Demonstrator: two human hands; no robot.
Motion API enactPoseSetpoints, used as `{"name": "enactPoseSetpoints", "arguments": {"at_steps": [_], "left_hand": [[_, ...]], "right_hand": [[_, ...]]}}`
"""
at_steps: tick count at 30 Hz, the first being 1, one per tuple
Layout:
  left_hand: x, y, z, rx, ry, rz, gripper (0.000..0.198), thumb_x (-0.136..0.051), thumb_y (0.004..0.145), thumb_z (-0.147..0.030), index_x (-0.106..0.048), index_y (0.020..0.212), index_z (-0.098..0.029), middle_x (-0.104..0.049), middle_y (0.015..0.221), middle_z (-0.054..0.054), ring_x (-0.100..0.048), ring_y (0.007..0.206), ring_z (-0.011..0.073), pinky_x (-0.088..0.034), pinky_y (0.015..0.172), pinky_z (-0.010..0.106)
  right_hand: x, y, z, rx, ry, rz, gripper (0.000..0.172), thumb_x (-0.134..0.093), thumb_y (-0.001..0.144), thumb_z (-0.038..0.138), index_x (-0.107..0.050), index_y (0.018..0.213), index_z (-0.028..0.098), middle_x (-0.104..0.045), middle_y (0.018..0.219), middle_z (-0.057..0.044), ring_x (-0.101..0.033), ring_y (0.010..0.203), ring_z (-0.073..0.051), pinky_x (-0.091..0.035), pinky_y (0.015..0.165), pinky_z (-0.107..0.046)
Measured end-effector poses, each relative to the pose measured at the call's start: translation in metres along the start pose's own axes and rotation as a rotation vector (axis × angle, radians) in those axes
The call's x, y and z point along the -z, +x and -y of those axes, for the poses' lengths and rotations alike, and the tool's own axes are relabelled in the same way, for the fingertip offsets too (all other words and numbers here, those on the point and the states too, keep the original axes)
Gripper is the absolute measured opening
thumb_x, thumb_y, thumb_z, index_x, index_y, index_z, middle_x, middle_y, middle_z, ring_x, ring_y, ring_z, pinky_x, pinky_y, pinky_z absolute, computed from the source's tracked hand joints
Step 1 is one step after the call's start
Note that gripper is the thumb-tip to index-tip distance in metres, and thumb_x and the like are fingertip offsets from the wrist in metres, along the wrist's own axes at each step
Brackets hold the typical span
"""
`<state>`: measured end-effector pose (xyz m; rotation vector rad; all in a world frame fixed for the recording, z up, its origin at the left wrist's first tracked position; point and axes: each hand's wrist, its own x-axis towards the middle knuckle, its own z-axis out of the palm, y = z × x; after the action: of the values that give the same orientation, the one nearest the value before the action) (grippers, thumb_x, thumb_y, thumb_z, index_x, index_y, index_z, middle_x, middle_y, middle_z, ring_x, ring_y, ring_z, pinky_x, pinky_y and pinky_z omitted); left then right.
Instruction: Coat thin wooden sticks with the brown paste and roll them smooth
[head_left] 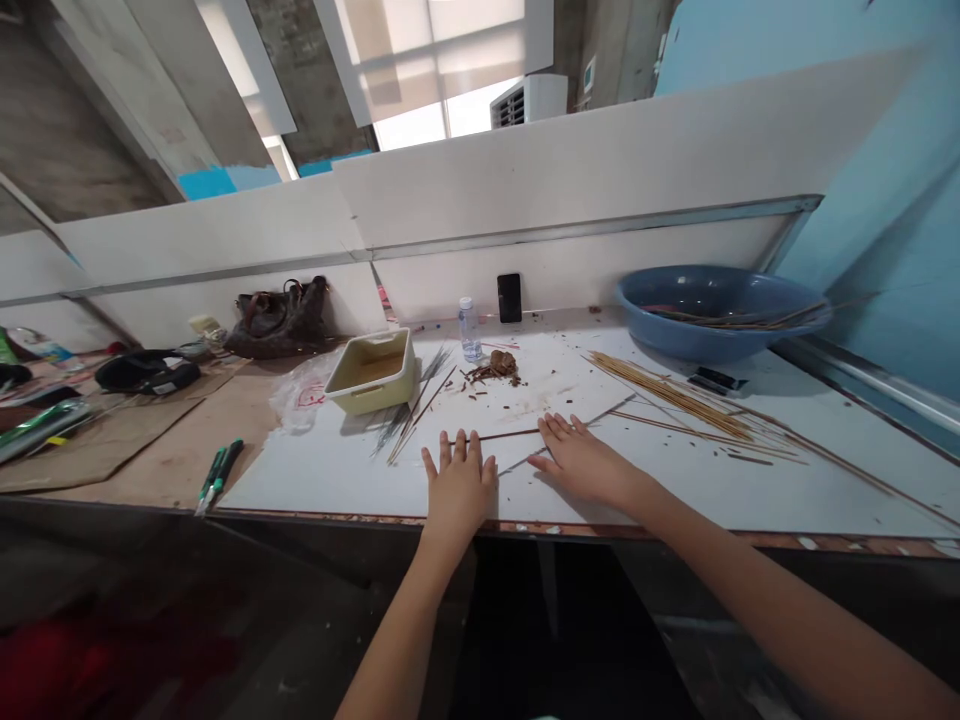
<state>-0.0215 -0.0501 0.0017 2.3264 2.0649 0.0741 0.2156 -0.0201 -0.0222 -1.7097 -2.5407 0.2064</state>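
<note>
My left hand lies flat on the white worktop, fingers stretched out and slightly spread. My right hand also lies flat, palm down, just to the right of it. A thin brown stick runs across the board under the fingertips of both hands. Neither hand holds anything. A heap of brown stuff lies a little beyond the hands. A bundle of pale sticks lies to the right.
A cream rectangular tray stands at the left with dark thin sticks beside it. A small water bottle, a black phone and a blue basin stand at the back. A green cutter lies on the cardboard.
</note>
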Motion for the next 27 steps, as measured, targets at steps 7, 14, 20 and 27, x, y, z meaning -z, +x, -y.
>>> {"name": "enactPoseSetpoints", "arguments": {"at_steps": [7,14,20,27], "left_hand": [[-0.004,-0.008,0.003,0.004,0.003,-0.032,0.062,-0.031,0.119,-0.040,-0.043,0.177,-0.019,-0.039,0.182,0.011,-0.019,0.175,0.0435,-0.017,0.137,0.079],[0.006,0.012,0.003,0.030,-0.032,0.004,0.062,-0.032,0.119,-0.038,-0.046,0.174,-0.015,-0.042,0.181,0.013,-0.022,0.174,0.0449,-0.016,0.136,0.080],[-0.003,-0.007,0.003,0.013,0.018,-0.065,0.062,-0.030,0.118,-0.039,-0.048,0.174,-0.016,-0.045,0.179,0.015,-0.024,0.174,0.0439,-0.019,0.136,0.079],[0.000,0.013,-0.002,0.043,-0.004,-0.067,0.063,-0.031,0.118,-0.037,-0.048,0.173,-0.012,-0.043,0.180,0.018,-0.026,0.173,0.0444,-0.017,0.137,0.078]], "right_hand": [[-0.009,-0.007,-0.006,0.042,0.015,-0.032,0.094,-0.026,0.114,0.073,-0.034,0.178,0.004,-0.035,0.182,-0.026,-0.029,0.173,-0.037,-0.021,0.143,-0.057],[-0.001,0.009,-0.009,0.030,0.000,-0.018,0.085,-0.029,0.115,0.066,-0.036,0.178,0.009,-0.037,0.181,-0.025,-0.029,0.173,-0.037,-0.022,0.141,-0.061],[-0.012,-0.006,-0.007,0.037,0.035,-0.032,0.097,-0.025,0.113,0.075,-0.037,0.177,0.003,-0.036,0.181,-0.027,-0.031,0.172,-0.039,-0.024,0.142,-0.058],[-0.006,0.012,-0.011,0.010,0.025,-0.006,0.098,-0.020,0.112,0.075,-0.030,0.179,0.004,-0.029,0.184,-0.026,-0.025,0.174,-0.038,-0.025,0.141,-0.058]]}}
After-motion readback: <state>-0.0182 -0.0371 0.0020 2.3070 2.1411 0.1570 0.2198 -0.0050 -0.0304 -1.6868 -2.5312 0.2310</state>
